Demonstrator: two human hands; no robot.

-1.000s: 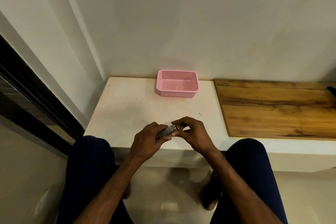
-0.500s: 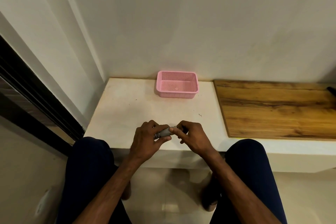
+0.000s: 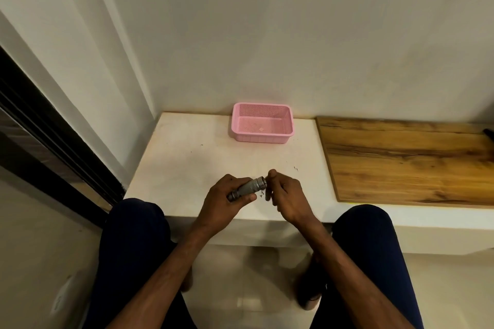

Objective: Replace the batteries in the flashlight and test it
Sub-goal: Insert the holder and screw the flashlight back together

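A small grey metal flashlight lies slanted in my left hand, which is closed around its lower, near half. Its ribbed far end sticks out up and to the right, just above the white counter's front edge. My right hand is right beside that end with its fingers curled. The index fingertip is at the rim and the thumb sits just below it. Whether the right hand pinches a small part is hidden by the fingers. No loose batteries are visible.
A pink plastic mesh basket stands at the back of the counter against the wall. A wooden board covers the counter to the right. My knees are under the front edge, and a dark door frame runs along the left.
My right hand was wrapped over the flashlight's end and has slid off to the right, baring the ribbed end. The left hand still holds the body, now tilted slightly more.
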